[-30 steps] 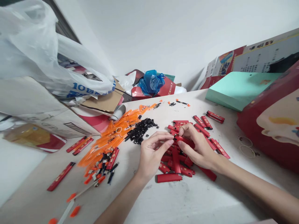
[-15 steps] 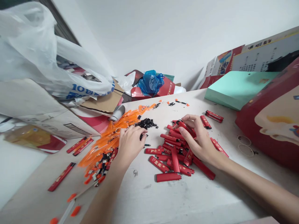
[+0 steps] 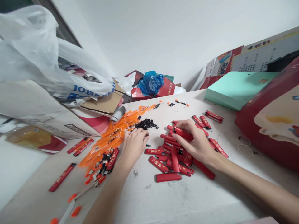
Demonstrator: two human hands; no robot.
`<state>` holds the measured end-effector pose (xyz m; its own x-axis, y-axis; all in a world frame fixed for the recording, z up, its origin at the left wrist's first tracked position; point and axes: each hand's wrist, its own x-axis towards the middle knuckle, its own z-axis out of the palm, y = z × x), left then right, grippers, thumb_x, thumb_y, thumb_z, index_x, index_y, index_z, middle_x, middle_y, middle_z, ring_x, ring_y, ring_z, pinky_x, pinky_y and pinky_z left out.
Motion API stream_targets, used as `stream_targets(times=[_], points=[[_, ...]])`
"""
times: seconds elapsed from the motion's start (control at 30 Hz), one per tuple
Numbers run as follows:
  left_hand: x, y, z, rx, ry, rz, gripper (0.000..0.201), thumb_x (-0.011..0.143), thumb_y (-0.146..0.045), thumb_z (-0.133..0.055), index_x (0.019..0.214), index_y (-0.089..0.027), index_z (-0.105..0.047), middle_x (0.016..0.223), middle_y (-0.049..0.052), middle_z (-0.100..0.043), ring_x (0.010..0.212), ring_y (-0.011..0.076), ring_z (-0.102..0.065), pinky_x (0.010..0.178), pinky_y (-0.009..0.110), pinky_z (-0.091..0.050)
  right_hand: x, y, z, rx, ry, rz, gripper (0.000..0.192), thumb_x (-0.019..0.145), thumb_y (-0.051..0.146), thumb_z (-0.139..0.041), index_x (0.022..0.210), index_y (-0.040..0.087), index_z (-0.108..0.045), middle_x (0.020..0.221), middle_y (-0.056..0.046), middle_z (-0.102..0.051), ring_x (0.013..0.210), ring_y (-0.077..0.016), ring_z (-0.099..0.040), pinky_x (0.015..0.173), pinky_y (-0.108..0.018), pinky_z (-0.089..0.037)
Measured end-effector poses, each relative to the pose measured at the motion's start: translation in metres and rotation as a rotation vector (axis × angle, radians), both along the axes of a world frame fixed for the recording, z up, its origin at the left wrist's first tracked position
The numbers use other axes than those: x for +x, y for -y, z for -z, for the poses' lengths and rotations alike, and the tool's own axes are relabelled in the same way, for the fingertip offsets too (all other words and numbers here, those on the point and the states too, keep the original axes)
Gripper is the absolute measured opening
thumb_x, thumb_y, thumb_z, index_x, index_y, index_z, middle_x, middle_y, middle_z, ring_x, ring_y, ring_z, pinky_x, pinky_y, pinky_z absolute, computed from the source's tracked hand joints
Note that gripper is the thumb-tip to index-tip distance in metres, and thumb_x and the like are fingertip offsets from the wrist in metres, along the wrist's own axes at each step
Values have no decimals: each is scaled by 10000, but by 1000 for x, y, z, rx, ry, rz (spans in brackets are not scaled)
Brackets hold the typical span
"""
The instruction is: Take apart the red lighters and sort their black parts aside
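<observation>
Near to far: left hand (image 3: 134, 143), fingers curled down onto the black parts (image 3: 145, 123) at its 1 o'clock; whether it grips any cannot be told. Right hand (image 3: 195, 143) pinches a red casing (image 3: 183, 133) above the red pile (image 3: 171, 158). Orange strips (image 3: 109, 137) lie at the left hand's 9 o'clock.

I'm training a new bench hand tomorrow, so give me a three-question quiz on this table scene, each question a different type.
1. True or false: the left hand rests on the pile of small black parts.
2. Which does the right hand grip? A) an orange strip B) a red case C) a rubber band
3. Fill in: the orange strips lie to the ____ of the red pile in the picture.

Key: 1 true; 2 B; 3 left.
</observation>
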<state>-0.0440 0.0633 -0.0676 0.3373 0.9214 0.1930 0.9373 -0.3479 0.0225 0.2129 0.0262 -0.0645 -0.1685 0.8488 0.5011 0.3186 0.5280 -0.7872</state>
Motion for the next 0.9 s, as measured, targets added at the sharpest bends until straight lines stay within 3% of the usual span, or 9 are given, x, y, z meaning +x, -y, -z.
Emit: stream_targets(times=[0.3, 0.43, 0.57, 0.73, 0.9], points=[[4, -1, -1, 8, 100, 12, 174, 959, -206, -534, 909, -224, -699, 951, 35, -740, 950, 255, -656, 962, 461, -348, -1, 4, -7, -52, 19, -7, 212, 973, 342, -636, 1129, 203, -597, 1120, -97, -736, 973, -224, -714, 828, -379, -558], [12, 0, -8, -72, 483, -40, 166, 919, -259, -589, 1036, -210, -696, 949, 48, -720, 830, 209, -638, 808, 357, -454, -1, 4, -7, -74, 42, -34, 249, 991, 384, -614, 1162, 203, -623, 1136, -103, -746, 994, -235, -720, 839, -385, -566], [22, 7, -18, -294, 978, 31, 310, 945, -375, -587, 1175, -198, -695, 1053, 69, -706, 871, 185, -631, 756, 285, -484, 0, 3, -3, -41, 86, -87, 241, 1025, 364, -560, 1199, 216, -635, 1230, -105, -727, 1107, -248, -697, 943, -430, -547], [34, 17, -21, -554, 1155, 108, 359, 990, -439, -543, 1181, -197, -727, 766, 15, -590, 727, 149, -543, 665, 250, -438, -1, 3, -3, -28, 105, -128, 230, 1056, 331, -486, 1177, 214, -643, 1158, -94, -744, 1015, -228, -713, 851, -385, -556], [44, 23, -16, -642, 1326, 144, 265, 971, -398, -610, 1110, -219, -746, 814, 13, -624, 736, 124, -557, 685, 229, -454, -2, 5, -8, -82, 69, -150, 224, 1069, 313, -454, 1139, 200, -635, 992, -48, -732, 839, -173, -679, 754, -324, -517]])
